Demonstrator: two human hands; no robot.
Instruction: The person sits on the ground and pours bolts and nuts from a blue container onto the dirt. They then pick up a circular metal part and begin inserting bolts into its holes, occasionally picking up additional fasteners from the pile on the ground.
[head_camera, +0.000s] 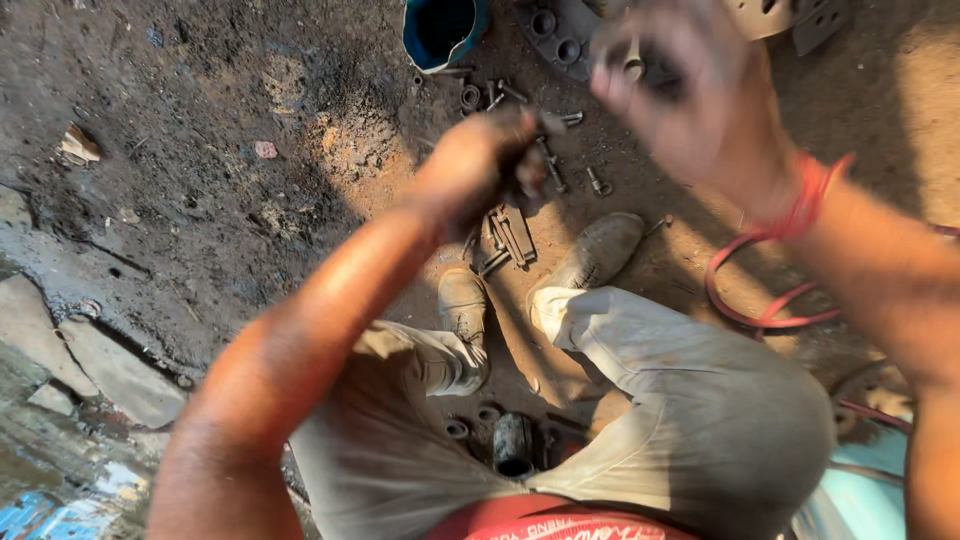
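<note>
I look down at my knees and shoes over a dirt floor. My left hand (478, 165) is raised and closed around a small dark metal part (535, 165). My right hand (680, 95), blurred by motion, is lifted higher on the right and grips a small metal ring-like piece (633, 68) between its fingers. A red thread band (808, 200) is tied around my right wrist. The two hands are apart, about a hand's width between them.
Loose bolts and nuts (555, 175) lie on the ground beyond my shoes. A blue container (440, 35) stands at the top, a dark plate with holes (555, 35) beside it. A red hose (760, 318) loops right. A metal cylinder (513, 445) lies between my legs. Stones (90, 360) lie at the left.
</note>
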